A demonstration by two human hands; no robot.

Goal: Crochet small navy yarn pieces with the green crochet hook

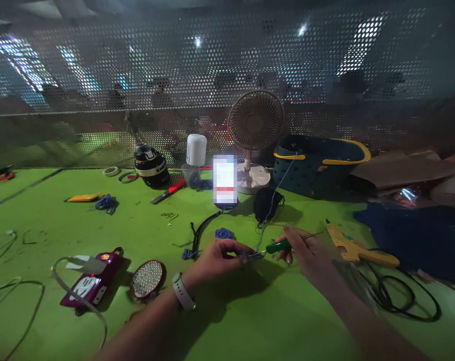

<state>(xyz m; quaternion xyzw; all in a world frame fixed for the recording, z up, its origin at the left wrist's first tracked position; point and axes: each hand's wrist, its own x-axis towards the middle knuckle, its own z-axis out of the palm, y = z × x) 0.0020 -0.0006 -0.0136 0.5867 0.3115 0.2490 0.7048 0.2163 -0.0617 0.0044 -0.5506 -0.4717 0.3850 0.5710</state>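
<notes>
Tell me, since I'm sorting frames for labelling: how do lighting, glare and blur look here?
Head view: dim overall; the phone screen glows bright, its content blurred; lights glare through the perforated screen; wide-angle distortion bows the green table at its edges; the right hand on the green-handled hook has a motion-smeared forearm; the left hand, pinching blue yarn, is sharp and shadows the table.

- Hook handle [278, 246], in the right hand [306, 253] fingers: green
- Thread [274, 195], rising from the left hand [215, 258] fingertips: pale blue
- Crochet piece [223, 233], just beyond the left fingers: blue
- Yarn ball [265, 204], beyond both fingertips: black
- Glue gun [353, 248], right of the right fingers: yellow
- Table [250, 311], under the fingers: bright green
- Basket [317, 170], far beyond the fingers: dark blue, dotted with holes, yellow rim
</notes>
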